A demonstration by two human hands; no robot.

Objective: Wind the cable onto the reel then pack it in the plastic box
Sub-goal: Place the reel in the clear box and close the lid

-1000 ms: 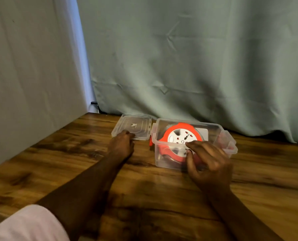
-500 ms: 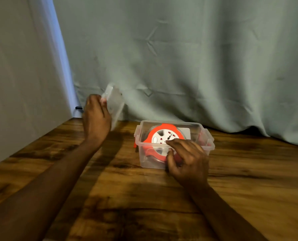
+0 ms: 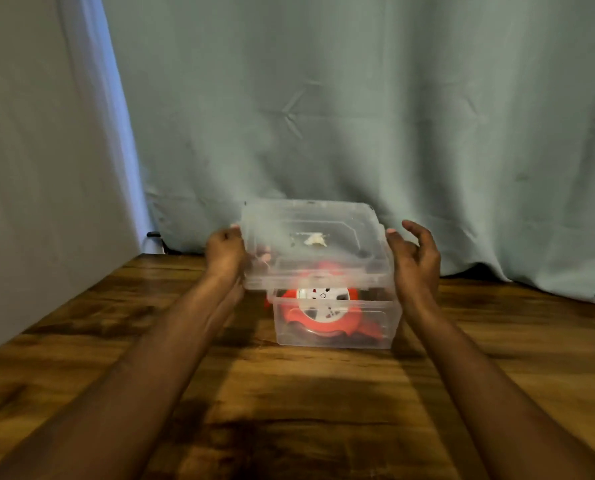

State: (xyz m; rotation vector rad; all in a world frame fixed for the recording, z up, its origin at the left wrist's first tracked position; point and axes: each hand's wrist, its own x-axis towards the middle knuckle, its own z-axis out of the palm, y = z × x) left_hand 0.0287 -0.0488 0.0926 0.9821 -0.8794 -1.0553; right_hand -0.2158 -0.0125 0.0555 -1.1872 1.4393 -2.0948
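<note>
A clear plastic box point(image 3: 337, 336) stands on the wooden table, and the orange and white cable reel point(image 3: 320, 311) lies inside it. The clear lid point(image 3: 310, 237) hovers tilted just above the box, a little blurred. My left hand point(image 3: 225, 252) grips the lid's left edge, fingers curled under it. My right hand point(image 3: 415, 259) is at the lid's right edge, thumb against it and fingers spread loosely apart. The cable itself is not visible apart from the reel.
The wooden table point(image 3: 289, 410) stretches toward me between my forearms. A grey-green curtain point(image 3: 358, 116) hangs right behind the box, and a pale wall point(image 3: 29, 168) closes the left side.
My left hand has carried the lid from the table's left side over the box. My right hand has left the reel and come up to the lid's right edge.
</note>
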